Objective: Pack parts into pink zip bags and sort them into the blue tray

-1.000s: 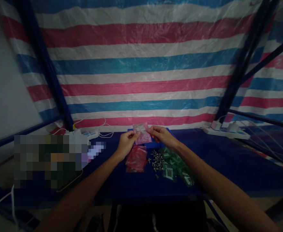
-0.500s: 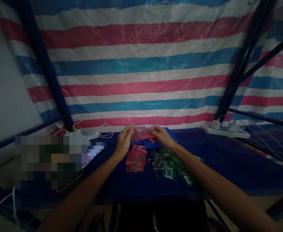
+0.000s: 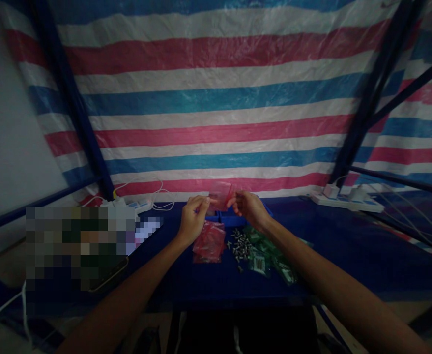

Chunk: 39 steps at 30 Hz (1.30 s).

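Between my two hands, above a blue tray (image 3: 230, 220), is a thin pink plastic bag (image 3: 220, 194). My left hand (image 3: 195, 216) pinches its left edge between thumb and fingers. At its right edge, the curled fingers of my right hand (image 3: 248, 207) grip the bag. Below my hands lies a stack of pink plastic bags (image 3: 209, 242) on the blue table (image 3: 179, 282). Right of the stack is a loose pile of small metal screws (image 3: 241, 247). Green plastic packets (image 3: 271, 253) lie beside them, partly under my right forearm.
A power strip (image 3: 348, 200) with plugs and cables sits at the back right, another (image 3: 140, 205) at the back left. A blurred-out area with a phone-like screen (image 3: 144, 233) covers the left. Blue frame posts (image 3: 77, 118) and a striped plastic sheet (image 3: 216, 103) stand behind.
The pink bag has gone from lying nearly flat to standing more upright between my hands. My right hand's fingers have curled more, and the left has lowered slightly.
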{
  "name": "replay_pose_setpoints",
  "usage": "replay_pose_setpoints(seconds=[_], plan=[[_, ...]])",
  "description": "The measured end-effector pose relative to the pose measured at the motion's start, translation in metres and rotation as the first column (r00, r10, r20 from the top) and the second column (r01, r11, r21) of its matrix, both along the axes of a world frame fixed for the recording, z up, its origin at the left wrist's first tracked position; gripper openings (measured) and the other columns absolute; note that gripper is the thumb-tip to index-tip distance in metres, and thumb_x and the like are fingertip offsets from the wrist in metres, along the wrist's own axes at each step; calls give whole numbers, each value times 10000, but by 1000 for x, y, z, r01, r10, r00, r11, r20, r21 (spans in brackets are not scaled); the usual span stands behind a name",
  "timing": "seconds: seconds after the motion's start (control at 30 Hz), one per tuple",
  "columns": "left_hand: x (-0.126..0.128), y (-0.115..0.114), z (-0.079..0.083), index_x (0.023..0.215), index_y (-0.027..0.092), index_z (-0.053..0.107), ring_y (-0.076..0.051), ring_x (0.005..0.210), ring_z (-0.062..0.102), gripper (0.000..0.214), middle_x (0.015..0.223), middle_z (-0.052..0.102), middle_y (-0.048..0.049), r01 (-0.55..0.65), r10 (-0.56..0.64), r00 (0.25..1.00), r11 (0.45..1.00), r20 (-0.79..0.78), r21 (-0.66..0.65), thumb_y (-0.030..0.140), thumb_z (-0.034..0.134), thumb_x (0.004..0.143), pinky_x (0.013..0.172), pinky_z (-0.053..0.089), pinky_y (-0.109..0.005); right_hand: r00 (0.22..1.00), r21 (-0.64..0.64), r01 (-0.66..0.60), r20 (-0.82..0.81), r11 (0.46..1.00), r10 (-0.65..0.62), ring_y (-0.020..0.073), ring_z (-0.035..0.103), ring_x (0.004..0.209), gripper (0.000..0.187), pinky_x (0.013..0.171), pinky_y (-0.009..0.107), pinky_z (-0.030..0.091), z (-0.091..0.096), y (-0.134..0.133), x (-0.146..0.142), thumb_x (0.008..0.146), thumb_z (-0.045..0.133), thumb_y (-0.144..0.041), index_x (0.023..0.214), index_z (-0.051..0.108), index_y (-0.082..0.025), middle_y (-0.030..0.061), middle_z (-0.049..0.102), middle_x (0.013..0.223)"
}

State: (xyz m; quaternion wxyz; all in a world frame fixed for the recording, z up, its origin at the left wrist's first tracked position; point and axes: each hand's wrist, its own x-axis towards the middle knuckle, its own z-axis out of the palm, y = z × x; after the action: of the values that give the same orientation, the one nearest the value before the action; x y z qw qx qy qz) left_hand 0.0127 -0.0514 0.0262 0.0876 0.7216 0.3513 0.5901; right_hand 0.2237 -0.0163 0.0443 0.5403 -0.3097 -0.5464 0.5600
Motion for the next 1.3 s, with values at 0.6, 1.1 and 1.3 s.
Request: replay_pose_setpoints(seconds=[0.6, 1.1, 1.3], plan=[[-1, 8, -7, 1183, 231, 694, -205, 1061, 662, 377, 1165, 728, -56, -8, 10, 998, 1000, -58, 26, 43, 487, 930, 936, 528, -343, 955, 231, 42, 276, 972, -107, 105, 400, 433, 431, 416, 262, 295, -3, -3, -1, 809, 784, -581, 758, 514, -249, -64, 486, 543], [-2, 9, -5, 1239, 236, 678, -232, 1153, 637, 383, 1212, 703, -62, -38, 50, 989, 996, -140, 85, 35, 535, 946, 1013, 517, -395, 949, 285, 68, 277, 956, -150, 109, 397, 436, 441, 424, 267, 288, -6, 0, 1, 846, 744, -615, 804, 490, -258, -69, 453, 549], [-4, 13, -10, 1202, 252, 710, -237, 1127, 628, 351, 1171, 696, -49, -27, 41, 989, 995, -142, 94, 57, 630, 921, 978, 517, -386, 970, 297, 97, 186, 950, -157, 104, 377, 443, 457, 418, 224, 281, -3, -3, 1, 801, 787, -520, 1088, 523, -281, -113, 482, 576]])
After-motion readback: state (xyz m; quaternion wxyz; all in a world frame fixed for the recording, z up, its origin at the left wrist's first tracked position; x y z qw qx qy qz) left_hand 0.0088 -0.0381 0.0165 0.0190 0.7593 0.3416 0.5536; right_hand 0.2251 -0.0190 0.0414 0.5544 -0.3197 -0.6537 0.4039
